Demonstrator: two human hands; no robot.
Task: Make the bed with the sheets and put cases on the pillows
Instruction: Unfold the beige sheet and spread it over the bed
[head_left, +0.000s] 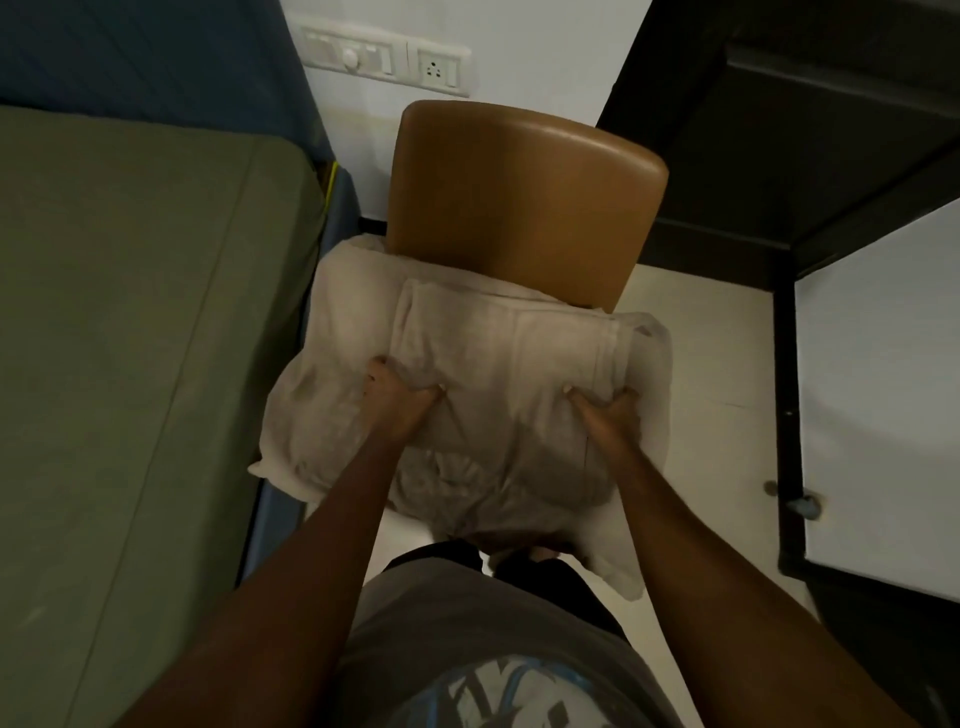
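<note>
A beige pillow (467, 436) lies on the seat of a brown chair (524, 192) in front of me, with a folded beige cloth (498, 332) on top of it. My left hand (395, 395) grips the near left edge of the folded cloth, thumb on top and fingers tucked under. My right hand (605, 410) grips its near right edge the same way. The bed (130, 338) on the left has an olive-green sheet spread over it.
A dark blue headboard (156, 62) stands behind the bed. A switch panel and socket (387, 60) are on the white wall. A dark cupboard with a white door (878, 389) is at the right. Pale floor tiles (717, 389) show between chair and cupboard.
</note>
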